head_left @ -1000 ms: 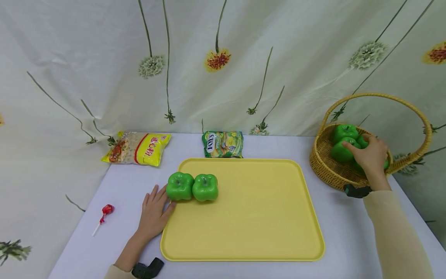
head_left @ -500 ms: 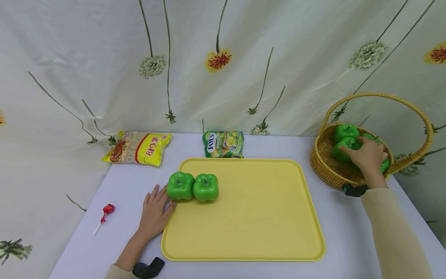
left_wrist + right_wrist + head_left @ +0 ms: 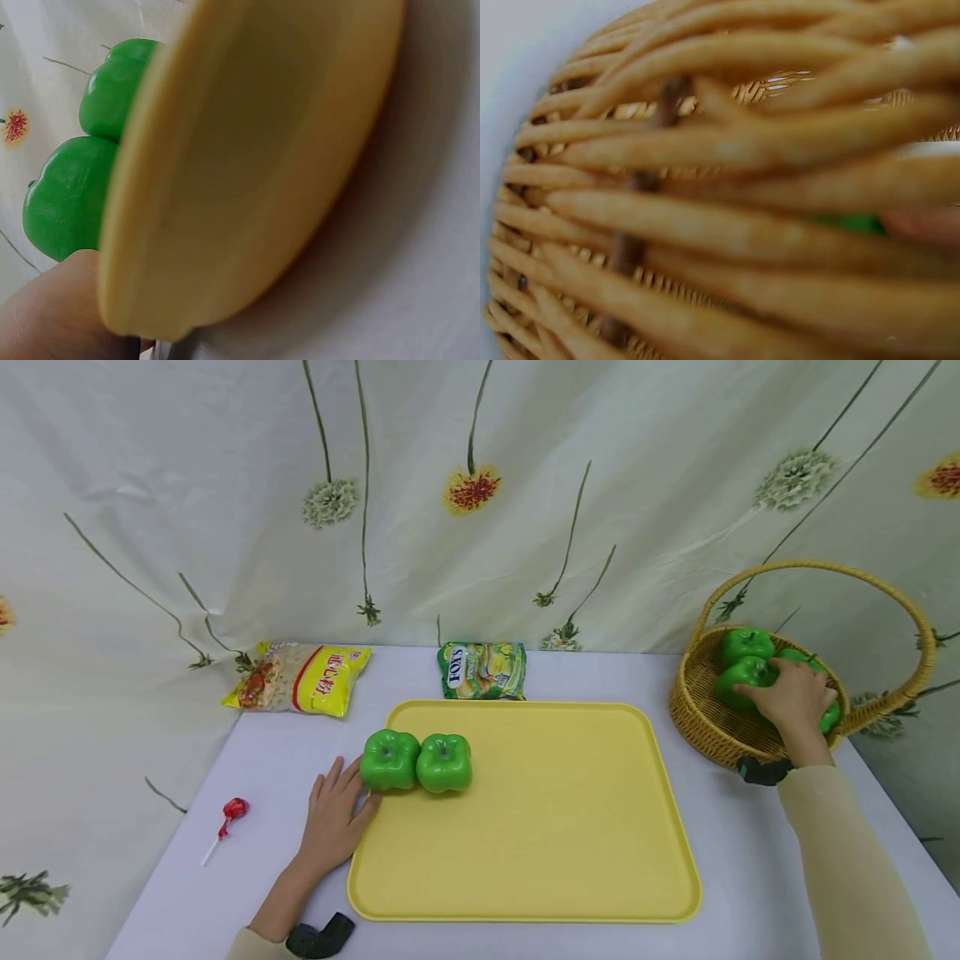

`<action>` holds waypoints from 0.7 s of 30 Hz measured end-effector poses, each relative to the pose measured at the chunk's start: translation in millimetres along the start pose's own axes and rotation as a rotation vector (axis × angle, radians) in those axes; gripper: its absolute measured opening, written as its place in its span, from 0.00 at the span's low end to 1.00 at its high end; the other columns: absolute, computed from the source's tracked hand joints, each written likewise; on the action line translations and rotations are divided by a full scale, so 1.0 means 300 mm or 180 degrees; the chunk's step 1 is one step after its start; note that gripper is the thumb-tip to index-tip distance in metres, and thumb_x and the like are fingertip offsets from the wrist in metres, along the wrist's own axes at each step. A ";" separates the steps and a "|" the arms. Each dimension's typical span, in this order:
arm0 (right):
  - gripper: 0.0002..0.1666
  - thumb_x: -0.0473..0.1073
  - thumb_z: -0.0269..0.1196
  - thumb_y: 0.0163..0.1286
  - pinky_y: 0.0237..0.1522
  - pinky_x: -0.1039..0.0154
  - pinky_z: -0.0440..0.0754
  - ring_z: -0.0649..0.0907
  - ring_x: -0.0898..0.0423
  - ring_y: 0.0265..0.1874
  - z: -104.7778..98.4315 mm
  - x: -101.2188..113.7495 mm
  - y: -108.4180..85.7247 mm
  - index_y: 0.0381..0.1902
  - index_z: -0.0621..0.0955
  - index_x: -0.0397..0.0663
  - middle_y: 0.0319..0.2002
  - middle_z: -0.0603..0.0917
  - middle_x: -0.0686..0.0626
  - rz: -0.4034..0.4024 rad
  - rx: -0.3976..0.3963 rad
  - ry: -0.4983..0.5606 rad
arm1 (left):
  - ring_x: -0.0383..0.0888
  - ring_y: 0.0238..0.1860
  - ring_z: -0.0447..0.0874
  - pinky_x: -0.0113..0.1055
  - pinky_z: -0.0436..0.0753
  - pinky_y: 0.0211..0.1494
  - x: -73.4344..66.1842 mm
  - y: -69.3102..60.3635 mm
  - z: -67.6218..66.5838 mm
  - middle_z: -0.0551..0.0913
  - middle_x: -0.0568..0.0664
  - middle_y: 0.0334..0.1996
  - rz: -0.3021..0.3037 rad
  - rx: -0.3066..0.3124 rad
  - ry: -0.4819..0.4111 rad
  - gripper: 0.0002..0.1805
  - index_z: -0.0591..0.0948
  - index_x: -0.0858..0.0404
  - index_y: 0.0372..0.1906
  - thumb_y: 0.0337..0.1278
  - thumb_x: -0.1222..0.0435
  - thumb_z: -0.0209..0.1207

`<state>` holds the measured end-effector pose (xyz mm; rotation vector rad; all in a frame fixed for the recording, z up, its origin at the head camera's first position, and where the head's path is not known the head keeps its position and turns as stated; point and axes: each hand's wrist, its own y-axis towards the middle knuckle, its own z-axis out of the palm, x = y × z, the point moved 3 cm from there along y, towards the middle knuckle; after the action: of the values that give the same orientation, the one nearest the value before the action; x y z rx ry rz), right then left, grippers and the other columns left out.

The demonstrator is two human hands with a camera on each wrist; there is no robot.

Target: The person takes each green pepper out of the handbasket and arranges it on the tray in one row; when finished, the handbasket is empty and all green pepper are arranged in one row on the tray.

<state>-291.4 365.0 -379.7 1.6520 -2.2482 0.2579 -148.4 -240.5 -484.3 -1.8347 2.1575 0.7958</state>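
White table (image 3: 600, 675), yellow tray (image 3: 540, 827) on it, flower-printed cloth (image 3: 412, 552) behind

A white table (image 3: 592, 675) bears a yellow tray (image 3: 540, 827), wicker basket (image 3: 699, 732), lollipop (image 3: 236, 808) and two packets (image 3: 324, 681).

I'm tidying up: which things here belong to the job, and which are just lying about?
Seemingly the job's: green peppers, wicker basket, yellow tray; left hand at the tray's edge, right hand in the basket.

Lying about, untouched: yellow bag, FOX'S packet, red lollipop.
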 end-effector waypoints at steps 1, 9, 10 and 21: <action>0.49 0.54 0.66 0.64 0.62 0.30 0.52 0.58 0.22 0.62 -0.001 0.001 -0.001 0.71 0.60 0.30 0.66 0.61 0.21 -0.0001 0.0000 -0.0005 | 0.72 0.73 0.50 0.71 0.45 0.69 -0.001 0.000 0.000 0.67 0.64 0.69 -0.0001 0.0002 -0.0003 0.28 0.69 0.68 0.68 0.65 0.63 0.55; 0.49 0.55 0.66 0.63 0.60 0.29 0.53 0.61 0.24 0.62 -0.005 -0.005 -0.003 0.71 0.61 0.30 0.65 0.62 0.21 -0.0098 0.0005 -0.0008 | 0.72 0.73 0.50 0.71 0.46 0.69 0.004 -0.003 0.006 0.67 0.64 0.69 0.0028 -0.0027 -0.0019 0.28 0.69 0.68 0.68 0.65 0.63 0.55; 0.49 0.55 0.66 0.63 0.59 0.28 0.53 0.61 0.24 0.62 -0.005 -0.006 -0.002 0.70 0.62 0.30 0.64 0.63 0.22 -0.0116 0.0002 -0.0007 | 0.72 0.73 0.50 0.71 0.46 0.69 0.004 -0.003 0.007 0.67 0.64 0.69 0.0029 -0.0030 -0.0020 0.28 0.69 0.68 0.68 0.65 0.63 0.55; 0.48 0.55 0.65 0.65 0.60 0.26 0.54 0.61 0.24 0.64 -0.025 -0.003 -0.007 0.69 0.62 0.27 0.64 0.64 0.21 -0.0340 -0.0083 0.0128 | 0.71 0.73 0.50 0.71 0.45 0.70 0.009 -0.002 0.006 0.67 0.63 0.70 -0.0005 0.0010 0.0004 0.28 0.69 0.67 0.69 0.66 0.62 0.55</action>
<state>-288.0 367.7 -373.2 1.7311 -2.1175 0.2320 -148.7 -241.9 -487.4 -1.8357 2.1566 0.7909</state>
